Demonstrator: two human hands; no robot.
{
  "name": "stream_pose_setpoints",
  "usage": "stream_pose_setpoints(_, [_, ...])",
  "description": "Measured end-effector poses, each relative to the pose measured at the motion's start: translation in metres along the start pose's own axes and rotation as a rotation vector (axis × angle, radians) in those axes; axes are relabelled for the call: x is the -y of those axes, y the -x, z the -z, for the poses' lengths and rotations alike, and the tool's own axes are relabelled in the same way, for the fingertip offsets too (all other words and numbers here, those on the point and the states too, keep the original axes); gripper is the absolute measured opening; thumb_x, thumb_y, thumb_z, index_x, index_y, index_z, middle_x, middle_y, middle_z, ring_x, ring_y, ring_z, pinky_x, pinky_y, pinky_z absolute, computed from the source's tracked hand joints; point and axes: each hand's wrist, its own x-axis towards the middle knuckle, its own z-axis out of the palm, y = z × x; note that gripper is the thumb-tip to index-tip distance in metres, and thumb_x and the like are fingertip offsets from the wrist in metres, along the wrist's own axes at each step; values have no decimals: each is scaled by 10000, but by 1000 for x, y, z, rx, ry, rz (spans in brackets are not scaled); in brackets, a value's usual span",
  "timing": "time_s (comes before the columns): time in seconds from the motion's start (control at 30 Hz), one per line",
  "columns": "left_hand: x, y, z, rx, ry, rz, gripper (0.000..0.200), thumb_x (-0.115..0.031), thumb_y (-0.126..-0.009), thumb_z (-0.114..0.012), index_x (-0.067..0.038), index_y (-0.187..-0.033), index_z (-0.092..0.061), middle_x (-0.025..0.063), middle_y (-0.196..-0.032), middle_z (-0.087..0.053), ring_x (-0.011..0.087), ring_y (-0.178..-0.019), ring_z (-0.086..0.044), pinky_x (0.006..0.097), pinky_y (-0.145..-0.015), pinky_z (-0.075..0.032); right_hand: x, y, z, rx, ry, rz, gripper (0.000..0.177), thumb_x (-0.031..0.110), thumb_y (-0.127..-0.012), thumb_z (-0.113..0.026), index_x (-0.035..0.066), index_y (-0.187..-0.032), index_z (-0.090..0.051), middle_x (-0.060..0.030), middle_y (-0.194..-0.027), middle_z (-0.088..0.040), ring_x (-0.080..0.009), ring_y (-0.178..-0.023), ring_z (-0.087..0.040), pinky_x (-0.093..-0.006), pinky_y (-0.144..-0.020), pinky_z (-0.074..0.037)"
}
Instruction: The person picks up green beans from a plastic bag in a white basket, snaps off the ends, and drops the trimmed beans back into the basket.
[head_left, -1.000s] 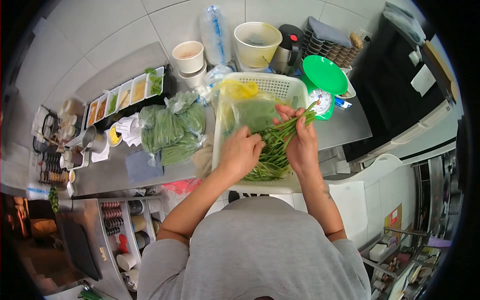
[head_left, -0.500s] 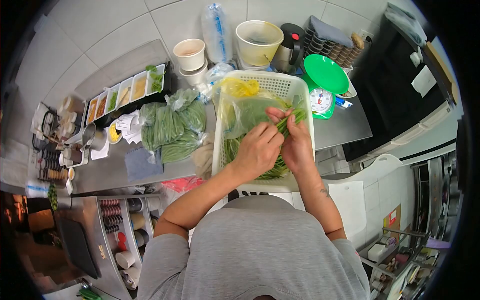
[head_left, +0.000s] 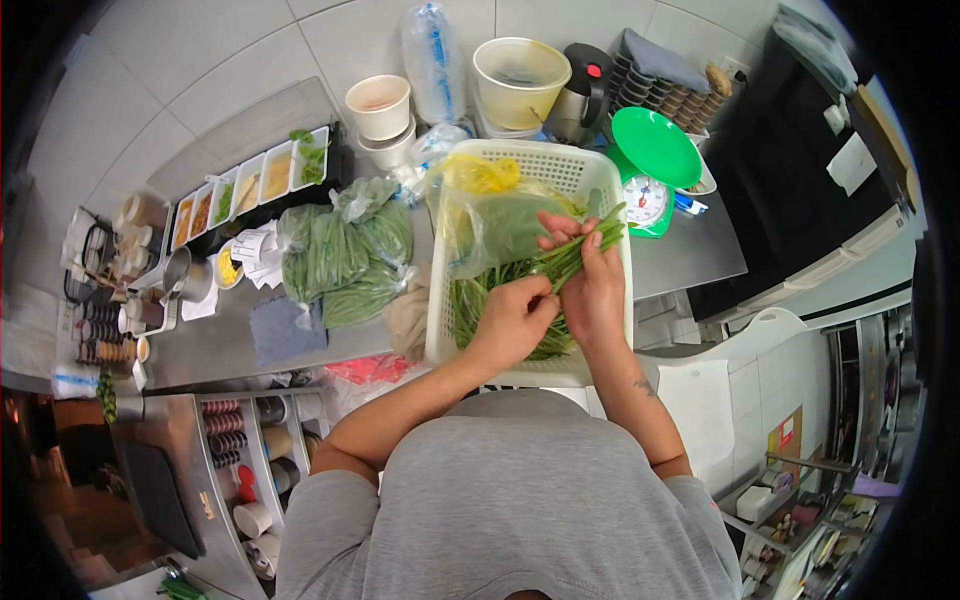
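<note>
Over a white perforated basket (head_left: 438,310), my right hand (head_left: 592,285) is closed around a bunch of long green stems (head_left: 565,262). My left hand (head_left: 512,320) is closed just left of that bunch, fingers curled together; what they pinch, if anything, is too small to make out. Loose green stems (head_left: 468,310) lie in the basket below both hands. A clear plastic bag (head_left: 480,235) with a yellow part rests in the basket's upper left.
Bagged green vegetables (head_left: 340,250) and a blue-grey cloth (head_left: 287,327) lie on the counter at left. Behind them is a tray of ingredient tubs (head_left: 250,185). A green scale (head_left: 655,150) stands right of the basket, and tubs (head_left: 520,85) and a kettle (head_left: 580,95) behind it.
My left hand has moved down and slightly away from my right hand. The stem bunch now shows more fully, its ends reaching to the upper right.
</note>
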Motion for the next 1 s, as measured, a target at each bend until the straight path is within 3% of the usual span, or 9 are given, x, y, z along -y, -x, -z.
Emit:
stream_pose_setpoints(0.1, [26,-14,-3,-50,483,194,145,-100,-849,-536,20,-794,-598,127,-607,-558,172,-555,-519,348,-552,-406,-10,25,-5,249,334,203,147,195,-1009,-346,55,-1017,-390,-175,-1043,-576,-290,-1119,-520,-418,-978,-395])
stream_pose_setpoints(0.2, [37,-7,6,203,-251,116,156,-91,-846,-517,23,-800,-613,136,-610,-568,255,-536,-526,387,-557,-416,-3,38,-12,339,380,214,151,192,-1010,-344,45,-1008,-380,-167,-1020,-564,-305,-1125,-514,-426,-993,-374])
stream_pose_setpoints(0.23, [24,1,10,279,-488,76,117,-71,-829,-536,23,-842,-605,150,-726,-594,349,-664,-562,424,-630,-436,-5,31,-2,264,335,177,152,204,-1009,-358,57,-1006,-398,-161,-1091,-555,-283,-1148,-498,-428,-996,-369])
stream_pose_setpoints(0.33, [11,12,32,-118,-478,-294,144,-66,-815,-564,3,-941,-580,172,-971,-578,403,-861,-549,438,-726,-440,5,15,11,-21,95,-76,169,231,-1008,-366,69,-1005,-418,-141,-1172,-535,-256,-1178,-472,-434,-1002,-359])
stream_pose_setpoints(0.37, [1,12,43,-62,-407,-281,318,-58,-811,-580,-5,-1116,-510,199,-1167,-489,374,-1037,-506,439,-797,-424,2,16,17,6,61,-127,220,253,-1007,-365,74,-1112,-439,-113,-1264,-491,-234,-1209,-440,-421,-1027,-340])
stream_pose_setpoints(0.5, [-10,8,35,-117,-487,-424,449,-27,-845,-518,13,-1273,-388,223,-1225,-447,385,-1099,-467,447,-825,-419,-18,27,-17,128,-191,-326,396,268,-1003,-378,96,-1356,-324,-94,-1386,-373,-218,-1253,-389,-371,-1066,-314])
stream_pose_setpoints(0.7, [12,15,49,-253,-485,-304,434,-56,-866,-473,50,-1273,-368,263,-1165,-464,436,-1011,-509,473,-821,-427,-27,28,-42,244,-274,-612,446,216,-986,-439,89,-1381,-277,-120,-1365,-371,-229,-1209,-426,-368,-1030,-348])
stream_pose_setpoints(0.83, [21,24,99,-187,-537,-175,335,-22,-850,-437,65,-1173,-428,265,-1056,-497,436,-985,-514,480,-791,-436,-27,18,-38,313,904,-65,658,141,-834,-642,47,-1369,-270,-205,-1151,-428,-330,-1026,-496,-406,-871,-434])
stream_pose_setpoints(1.0, [10,6,117,81,-678,-2,274,13,-802,-458,66,-1070,-478,261,-1017,-523,434,-949,-529,466,-823,-427,-41,-16,-32,245,1299,264,597,112,-786,-647,0,-1296,-355,-229,-1049,-469,-390,-910,-510,-428,-773,-450])
